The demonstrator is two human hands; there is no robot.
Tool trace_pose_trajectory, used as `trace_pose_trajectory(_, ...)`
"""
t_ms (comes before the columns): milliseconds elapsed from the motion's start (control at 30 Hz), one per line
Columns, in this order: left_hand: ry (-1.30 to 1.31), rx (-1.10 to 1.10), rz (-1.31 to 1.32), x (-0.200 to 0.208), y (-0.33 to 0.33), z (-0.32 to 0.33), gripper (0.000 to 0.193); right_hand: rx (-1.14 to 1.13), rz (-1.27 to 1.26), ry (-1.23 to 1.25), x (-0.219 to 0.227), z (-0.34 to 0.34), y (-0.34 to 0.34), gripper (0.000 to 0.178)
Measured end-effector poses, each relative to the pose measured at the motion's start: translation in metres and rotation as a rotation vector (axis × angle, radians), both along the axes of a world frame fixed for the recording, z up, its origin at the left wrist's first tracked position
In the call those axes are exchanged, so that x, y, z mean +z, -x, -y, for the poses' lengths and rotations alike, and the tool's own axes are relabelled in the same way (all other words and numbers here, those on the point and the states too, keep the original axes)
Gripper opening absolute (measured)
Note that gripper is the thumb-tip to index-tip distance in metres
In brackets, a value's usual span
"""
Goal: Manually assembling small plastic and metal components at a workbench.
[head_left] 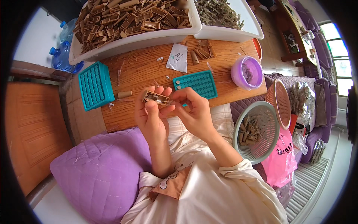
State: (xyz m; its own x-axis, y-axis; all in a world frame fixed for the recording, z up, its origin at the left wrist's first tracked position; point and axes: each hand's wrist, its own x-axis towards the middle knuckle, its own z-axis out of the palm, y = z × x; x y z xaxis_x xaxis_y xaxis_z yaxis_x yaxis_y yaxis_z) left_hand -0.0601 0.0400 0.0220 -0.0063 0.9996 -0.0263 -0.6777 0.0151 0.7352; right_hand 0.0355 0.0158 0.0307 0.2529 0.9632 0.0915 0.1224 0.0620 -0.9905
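Note:
My left hand [153,119] is closed round a small, open-sided brown plastic casing [156,98], with its thumb along the near side. A shiny, clear or metallic piece shows inside the hollow. At the casing's right end my right hand [195,115] is closed in a pinch; a small greyish see-through bit seems to sit between the fingertips, too small to name. Just beyond the right hand lies a teal tray [197,85] with rows of round holes, a few small pale discs at its left end. A tan capped piece [124,94] lies left of my hands.
Large white bins of brown casings [138,20] and grey clear parts [220,15] stand at the back. A taller teal tray [95,86] is at left. To the right are a purple bucket [247,72], a grey-green basket [274,130] and a pink basket [281,100]. A purple cushion [100,171] is near left.

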Motion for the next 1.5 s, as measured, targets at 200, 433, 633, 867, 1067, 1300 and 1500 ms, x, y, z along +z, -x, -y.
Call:
trace_pose_trajectory(200,-0.026,-0.004,-0.001,0.002,0.002,0.001,0.035,-0.053,0.318,-0.184,0.005,0.001,0.003,0.011)
trace_pose_trajectory(433,0.034,-0.096,0.215,-0.005,0.006,-0.002,0.033,-0.036,0.265,-0.176,-0.001,-0.002,0.006,0.009)
trace_pose_trajectory(633,0.148,-0.197,0.411,-0.011,0.012,-0.006,0.032,0.04,0.084,-0.031,-0.006,-0.006,0.001,0.01)
trace_pose_trajectory(867,0.031,-0.155,0.171,-0.005,0.008,-0.003,0.034,0.133,-0.332,-0.024,0.006,-0.011,-0.008,0.031)
trace_pose_trajectory(1067,-0.05,-0.084,-0.12,-0.003,-0.004,0.004,0.036,0.101,-0.179,-0.025,0.009,-0.015,-0.005,0.032)
trace_pose_trajectory(1300,-0.08,-0.042,-0.389,0.0,-0.011,0.0,0.029,0.211,0.261,0.109,0.036,-0.036,-0.023,0.032)
trace_pose_trajectory(1500,0.05,-0.136,-0.135,-0.005,-0.006,-0.006,0.033,0.475,0.225,-0.045,0.006,-0.053,-0.058,0.035)
